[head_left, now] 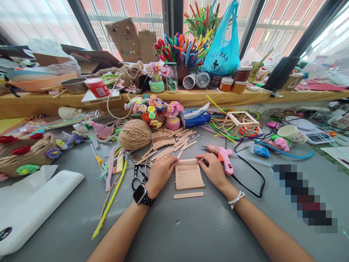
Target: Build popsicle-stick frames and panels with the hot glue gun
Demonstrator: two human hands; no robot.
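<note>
A square panel of wooden craft sticks lies flat on the grey table. Along its far edge runs a single craft stick, pinched at its left end by my left hand and at its right end by my right hand. Just in front of the panel rests a loose craft stick. A pink glue gun lies beyond my right hand, its black cord curling to the right. Black-handled scissors are partly hidden behind my left wrist.
A ball of twine sits behind my left hand, near scattered craft sticks and small scissors. A stick frame stands at the back right. At the left are a white device and a flower-trimmed basket.
</note>
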